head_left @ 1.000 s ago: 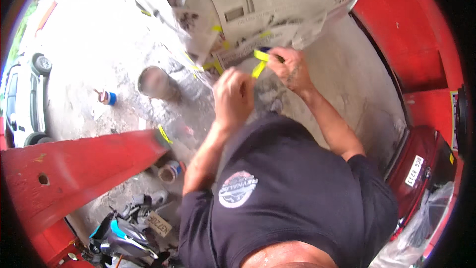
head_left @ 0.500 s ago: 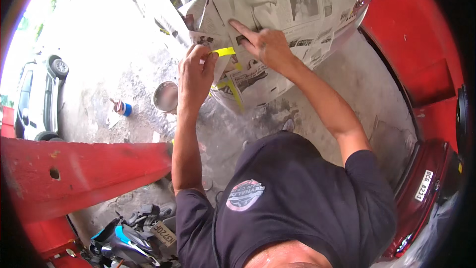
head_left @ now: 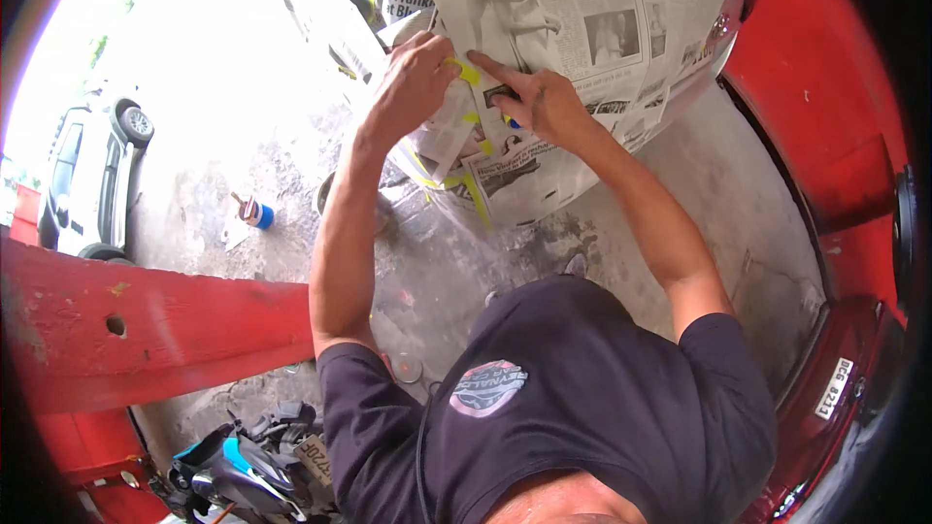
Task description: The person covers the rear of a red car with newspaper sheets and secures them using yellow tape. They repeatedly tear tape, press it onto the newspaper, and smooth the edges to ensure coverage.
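Sheets of newspaper (head_left: 582, 0) cover a rounded, car-like surface in front of me, with several strips of yellow tape on them. My left hand (head_left: 416, 87), fingers pinched, holds the end of a short strip of yellow masking tape (head_left: 466, 72). The strip lies against the paper near a seam between sheets. My right hand (head_left: 546, 109) rests on the newspaper just right of the strip. Its index finger is stretched out, with the tip close to the tape. Something small and blue shows beneath this hand; I cannot make out what it is.
A blue-and-white can (head_left: 256, 212) stands on the concrete floor at left, and a bucket (head_left: 324, 192) is partly hidden behind my left forearm. A red beam (head_left: 175, 325) crosses the lower left, above a motorcycle (head_left: 248, 471). A white car (head_left: 92, 175) stands far left, a dark red car (head_left: 825, 408) at right.
My left hand has moved up and right, bringing the tape strip from in front of the paper onto it. The right index finger stays stretched out on the newspaper. The whole view has shifted slightly.
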Demonstrator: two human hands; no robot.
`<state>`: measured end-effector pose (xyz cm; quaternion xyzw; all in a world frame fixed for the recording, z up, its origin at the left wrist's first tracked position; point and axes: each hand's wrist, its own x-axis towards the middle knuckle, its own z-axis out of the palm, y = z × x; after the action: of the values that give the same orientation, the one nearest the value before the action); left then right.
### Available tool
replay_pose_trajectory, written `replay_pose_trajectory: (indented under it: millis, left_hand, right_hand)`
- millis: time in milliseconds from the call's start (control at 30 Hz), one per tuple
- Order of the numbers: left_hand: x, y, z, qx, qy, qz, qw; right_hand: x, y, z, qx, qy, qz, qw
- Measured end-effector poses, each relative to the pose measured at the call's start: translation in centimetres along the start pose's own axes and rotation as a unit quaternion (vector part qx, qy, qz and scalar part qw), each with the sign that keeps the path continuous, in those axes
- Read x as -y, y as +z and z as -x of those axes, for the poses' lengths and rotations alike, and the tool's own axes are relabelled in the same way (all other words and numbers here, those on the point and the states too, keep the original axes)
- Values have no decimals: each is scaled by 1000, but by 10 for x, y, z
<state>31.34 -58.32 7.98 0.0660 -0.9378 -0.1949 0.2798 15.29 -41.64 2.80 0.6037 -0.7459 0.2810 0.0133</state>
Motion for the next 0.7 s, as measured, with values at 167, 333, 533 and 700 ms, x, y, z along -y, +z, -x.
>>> replay_pose_trajectory:
  millis: [167, 333, 533, 700]
  left_hand:
    - [5, -15, -34, 28, -31, -18, 999]
    - [20, -27, -49, 10, -24, -7, 1000]
    - [19, -46, -72, 87, -118, 13, 989]
    - [31, -47, -86, 69, -17, -30, 997]
  right_hand:
    - [-3, 5, 2, -20, -18, 47, 999]
    - [2, 4, 0, -6, -35, 52, 998]
    - [10, -6, -7, 41, 4, 108, 993]
    - [9, -4, -12, 14, -27, 119, 992]
